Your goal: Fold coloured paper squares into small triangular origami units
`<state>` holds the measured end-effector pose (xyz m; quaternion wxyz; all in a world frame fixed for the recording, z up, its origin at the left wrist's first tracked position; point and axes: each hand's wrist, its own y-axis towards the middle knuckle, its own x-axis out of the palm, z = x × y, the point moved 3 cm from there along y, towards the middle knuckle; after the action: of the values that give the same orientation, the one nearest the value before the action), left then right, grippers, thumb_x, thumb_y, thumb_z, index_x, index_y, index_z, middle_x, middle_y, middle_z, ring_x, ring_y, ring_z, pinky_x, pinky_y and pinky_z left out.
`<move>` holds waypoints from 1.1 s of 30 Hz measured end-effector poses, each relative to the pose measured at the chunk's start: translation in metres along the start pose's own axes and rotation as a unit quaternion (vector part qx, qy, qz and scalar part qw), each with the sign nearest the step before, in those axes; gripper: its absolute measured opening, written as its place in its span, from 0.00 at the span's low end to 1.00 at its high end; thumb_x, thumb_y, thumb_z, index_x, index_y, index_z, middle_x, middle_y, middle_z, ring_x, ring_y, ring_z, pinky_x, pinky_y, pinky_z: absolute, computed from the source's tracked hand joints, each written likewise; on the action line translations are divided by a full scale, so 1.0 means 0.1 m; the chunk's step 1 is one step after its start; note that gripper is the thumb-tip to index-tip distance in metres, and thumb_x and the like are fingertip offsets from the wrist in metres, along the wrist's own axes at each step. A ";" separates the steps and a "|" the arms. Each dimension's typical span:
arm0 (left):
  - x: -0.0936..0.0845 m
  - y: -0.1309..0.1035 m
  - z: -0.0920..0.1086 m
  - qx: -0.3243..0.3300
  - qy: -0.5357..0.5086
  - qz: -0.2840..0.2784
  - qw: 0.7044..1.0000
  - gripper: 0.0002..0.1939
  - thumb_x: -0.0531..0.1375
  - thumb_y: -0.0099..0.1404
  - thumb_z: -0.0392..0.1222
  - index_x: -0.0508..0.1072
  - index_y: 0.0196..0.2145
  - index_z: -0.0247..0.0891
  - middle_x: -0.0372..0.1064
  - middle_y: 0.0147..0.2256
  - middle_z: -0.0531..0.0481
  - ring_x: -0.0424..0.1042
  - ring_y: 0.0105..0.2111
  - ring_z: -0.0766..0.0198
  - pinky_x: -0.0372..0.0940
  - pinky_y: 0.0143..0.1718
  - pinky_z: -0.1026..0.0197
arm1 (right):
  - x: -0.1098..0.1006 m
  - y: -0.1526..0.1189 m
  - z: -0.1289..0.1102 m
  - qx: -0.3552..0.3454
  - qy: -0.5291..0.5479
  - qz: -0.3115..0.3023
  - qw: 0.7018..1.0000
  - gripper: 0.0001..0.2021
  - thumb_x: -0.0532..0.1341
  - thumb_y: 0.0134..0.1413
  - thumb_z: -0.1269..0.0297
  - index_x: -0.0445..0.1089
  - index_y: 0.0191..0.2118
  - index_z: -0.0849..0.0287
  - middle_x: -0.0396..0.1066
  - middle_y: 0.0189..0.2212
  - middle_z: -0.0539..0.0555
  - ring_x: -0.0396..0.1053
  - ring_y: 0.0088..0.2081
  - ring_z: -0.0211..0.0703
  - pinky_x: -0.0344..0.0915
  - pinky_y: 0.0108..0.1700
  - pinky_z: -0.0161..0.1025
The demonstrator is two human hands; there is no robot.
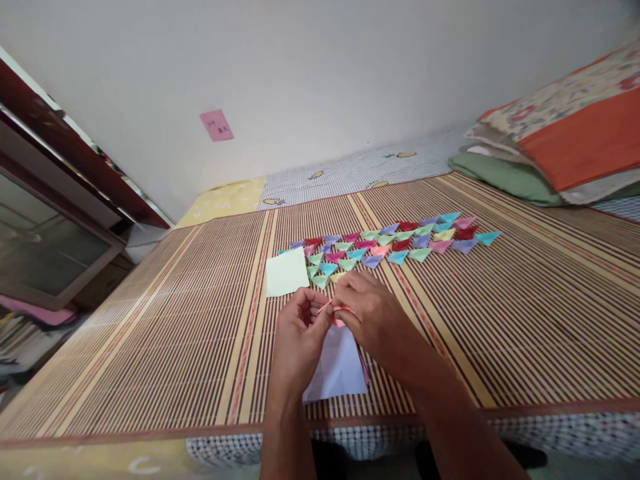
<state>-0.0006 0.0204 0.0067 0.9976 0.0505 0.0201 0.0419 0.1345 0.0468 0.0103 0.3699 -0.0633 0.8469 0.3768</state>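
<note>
A small piece of folded pink paper [340,321] is pinched between the fingertips of both hands, near the middle of the mat. My left hand [299,330] grips its left end, and my right hand [373,313] has fingers closed on its right end. Beneath them lies a stack of lavender paper [337,370]. A pale green square sheet [287,272] rests just beyond my left hand. Several small folded paper triangles [397,257] in many colours form rows beyond my right hand. My fingers partly hide the pink paper.
The striped mat [165,333] covers the bed. Orange and floral pillows [585,147] are stacked over a green one at the back right. A pink note [217,125] is on the wall. A glass-fronted cabinet [50,233] stands at the left.
</note>
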 end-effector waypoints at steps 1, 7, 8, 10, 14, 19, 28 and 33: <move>0.00 0.00 -0.01 -0.002 -0.001 -0.006 1.000 0.09 0.67 0.64 0.43 0.72 0.33 0.37 0.74 0.30 0.50 0.74 0.29 0.64 0.67 0.33 0.62 | 0.01 0.00 0.01 0.001 0.006 -0.014 1.000 0.12 0.59 0.60 0.79 0.64 0.28 0.57 0.68 0.34 0.55 0.64 0.39 0.48 0.61 0.41 0.44; 0.01 0.04 -0.11 -0.027 -0.077 -0.002 0.997 0.16 0.65 0.66 0.53 0.76 0.38 0.36 0.76 0.33 0.47 0.76 0.33 0.62 0.70 0.36 0.60 | -0.05 0.03 0.04 0.020 0.061 -0.006 0.998 0.12 0.59 0.61 0.79 0.64 0.29 0.57 0.69 0.36 0.56 0.63 0.41 0.50 0.63 0.44 0.46; 0.03 0.05 -0.12 -0.042 -0.122 0.001 0.992 0.18 0.64 0.66 0.56 0.77 0.40 0.36 0.77 0.36 0.45 0.76 0.35 0.61 0.70 0.37 0.60 | -0.07 0.03 0.03 0.022 0.078 0.013 0.997 0.11 0.59 0.62 0.78 0.65 0.29 0.57 0.70 0.38 0.57 0.63 0.43 0.50 0.63 0.46 0.47; 0.13 0.05 -0.14 -0.075 -0.226 -0.016 0.971 0.24 0.62 0.65 0.62 0.79 0.43 0.36 0.77 0.41 0.41 0.77 0.40 0.58 0.71 0.38 0.59 | -0.10 0.03 0.01 0.026 0.099 0.042 0.994 0.10 0.60 0.62 0.78 0.67 0.31 0.57 0.71 0.41 0.57 0.64 0.45 0.51 0.63 0.49 0.49; 0.33 0.02 -0.11 -0.113 -0.344 -0.062 0.930 0.25 0.62 0.66 0.60 0.79 0.47 0.34 0.75 0.47 0.37 0.75 0.47 0.54 0.73 0.41 0.58 | -0.07 0.03 -0.02 0.042 0.064 0.066 0.995 0.09 0.60 0.61 0.79 0.69 0.32 0.58 0.72 0.42 0.58 0.64 0.46 0.53 0.63 0.49 0.50; 0.34 0.03 -0.16 -0.112 -0.349 -0.010 0.930 0.18 0.65 0.65 0.52 0.79 0.44 0.34 0.75 0.47 0.39 0.74 0.52 0.53 0.73 0.46 0.58 | 0.02 0.03 -0.07 0.030 0.003 0.076 0.997 0.09 0.57 0.63 0.77 0.71 0.34 0.59 0.73 0.45 0.61 0.64 0.48 0.56 0.63 0.50 0.53; 0.37 0.05 -0.17 -0.145 -0.411 0.005 0.900 0.14 0.66 0.65 0.51 0.76 0.38 0.36 0.75 0.40 0.44 0.76 0.47 0.57 0.72 0.47 0.57 | 0.03 0.03 -0.02 0.020 0.013 0.099 0.995 0.10 0.61 0.63 0.76 0.76 0.33 0.57 0.75 0.49 0.58 0.65 0.52 0.56 0.64 0.52 0.54; 0.36 0.08 -0.16 -0.149 -0.459 0.021 0.875 0.09 0.62 0.70 0.44 0.76 0.34 0.36 0.74 0.35 0.48 0.75 0.37 0.67 0.72 0.46 0.65 | 0.07 0.04 -0.02 0.042 0.050 0.089 0.994 0.10 0.61 0.60 0.79 0.76 0.34 0.58 0.76 0.47 0.58 0.67 0.51 0.55 0.65 0.52 0.53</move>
<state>0.0341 0.0331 -0.0095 0.8892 -0.0845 -0.4480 0.0376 0.1270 0.0498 0.0086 0.2950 0.0091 0.8816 0.3685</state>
